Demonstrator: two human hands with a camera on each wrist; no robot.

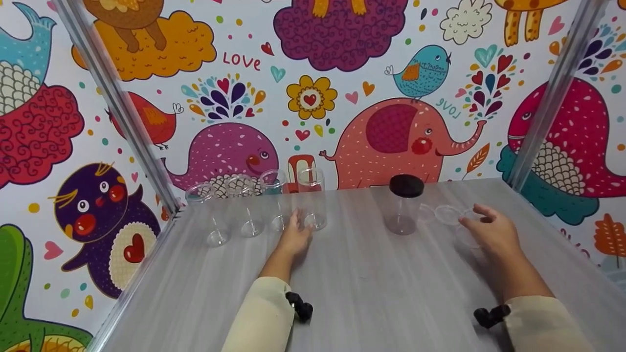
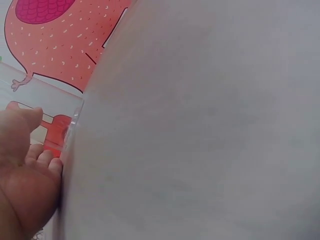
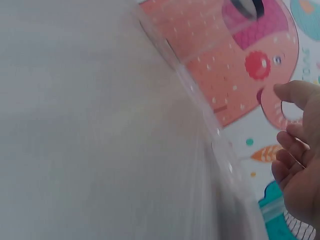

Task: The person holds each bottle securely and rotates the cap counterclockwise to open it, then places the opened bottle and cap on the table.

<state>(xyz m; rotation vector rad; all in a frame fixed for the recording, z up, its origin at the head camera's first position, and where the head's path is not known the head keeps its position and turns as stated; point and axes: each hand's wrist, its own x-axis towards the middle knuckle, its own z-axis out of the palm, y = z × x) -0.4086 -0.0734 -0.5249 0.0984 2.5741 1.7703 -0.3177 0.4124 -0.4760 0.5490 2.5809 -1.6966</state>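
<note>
My left hand (image 1: 294, 237) is at the lower part of a clear jar (image 1: 315, 195), the rightmost of several clear jars standing in a row. In the left wrist view, its thumb and fingers (image 2: 45, 159) are spread apart beside the jar's base. On the right side of the table, my right hand (image 1: 494, 232) hovers close over flat clear round lids (image 1: 447, 215). The right wrist view shows its thumb apart from loosely curled fingers (image 3: 295, 150), with nothing between them. A jar with a black lid (image 1: 407, 186) stands left of these clear lids.
Other clear jars (image 1: 214, 215) stand left of my left hand, near the back edge of the grey table (image 1: 362, 283). Behind it rises a wall with cartoon animals (image 1: 386, 142). Metal posts (image 1: 557, 98) stand at both back corners.
</note>
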